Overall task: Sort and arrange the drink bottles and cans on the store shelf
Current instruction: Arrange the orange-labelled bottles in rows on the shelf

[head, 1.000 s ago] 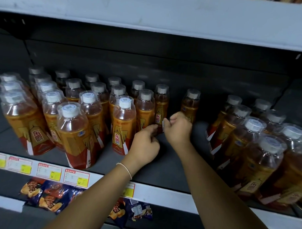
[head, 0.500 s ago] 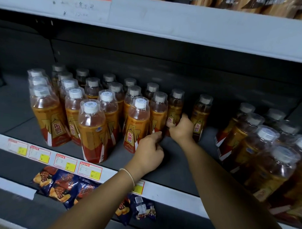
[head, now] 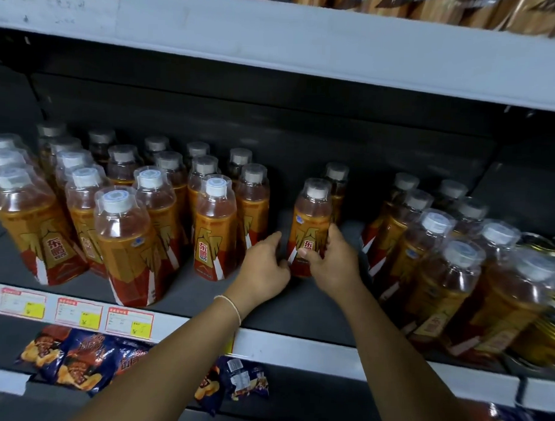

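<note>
Orange drink bottles with white caps stand in rows on a dark shelf [head: 204, 296]. One bottle [head: 312, 221] stands alone in the gap between the left group [head: 118, 223] and the right group [head: 441, 254]. My right hand [head: 331, 262] grips this lone bottle low on its label, thumb in front. My left hand [head: 264, 266] is beside it on the left, fingers curled, fingertips touching the bottle's base. Another bottle [head: 337, 181] stands just behind the held one.
Gold cans [head: 545, 330] sit at the far right edge. Price tags [head: 77, 313] line the shelf's front rail. Snack bags [head: 76, 360] lie on the shelf below. The upper shelf [head: 307, 47] overhangs the bottles.
My right hand has taken a bottle from the right end of the left group and pulled it forward and right into the gap. My left hand followed to its base.
</note>
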Demonstrator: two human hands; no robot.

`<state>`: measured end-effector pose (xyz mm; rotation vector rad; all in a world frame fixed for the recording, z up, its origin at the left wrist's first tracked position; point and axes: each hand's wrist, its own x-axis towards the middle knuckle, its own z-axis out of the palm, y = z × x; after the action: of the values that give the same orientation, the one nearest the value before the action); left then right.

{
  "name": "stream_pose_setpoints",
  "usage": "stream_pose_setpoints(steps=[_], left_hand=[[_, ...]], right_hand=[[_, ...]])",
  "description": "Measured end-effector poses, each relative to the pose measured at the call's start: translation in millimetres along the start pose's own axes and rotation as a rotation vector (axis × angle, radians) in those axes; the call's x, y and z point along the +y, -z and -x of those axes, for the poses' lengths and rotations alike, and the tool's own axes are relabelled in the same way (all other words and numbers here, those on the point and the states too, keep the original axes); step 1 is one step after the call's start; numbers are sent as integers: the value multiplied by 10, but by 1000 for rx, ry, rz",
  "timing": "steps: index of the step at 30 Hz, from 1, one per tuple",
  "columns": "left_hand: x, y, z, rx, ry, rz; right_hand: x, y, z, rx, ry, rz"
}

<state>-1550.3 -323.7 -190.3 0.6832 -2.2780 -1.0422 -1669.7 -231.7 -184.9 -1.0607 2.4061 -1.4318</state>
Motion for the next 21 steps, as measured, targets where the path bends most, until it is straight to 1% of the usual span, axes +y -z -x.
stream_pose_setpoints(steps=[4, 8, 11, 15, 21], left_hand=[[76, -93, -85, -97, -25, 52], [121, -192, -141, -76, -27, 116], [161, -265, -165, -100, -33, 216], [137, -338, -228, -79, -21, 243], [81, -399, -264, -102, -29, 295]], right_hand=[[75, 103, 83, 28, -1, -6], [132, 147, 88, 90, -39, -44], [191, 164, 86, 118, -60, -94], [233, 137, 97, 113, -56, -107], [262, 113, 22, 115, -73, -77]])
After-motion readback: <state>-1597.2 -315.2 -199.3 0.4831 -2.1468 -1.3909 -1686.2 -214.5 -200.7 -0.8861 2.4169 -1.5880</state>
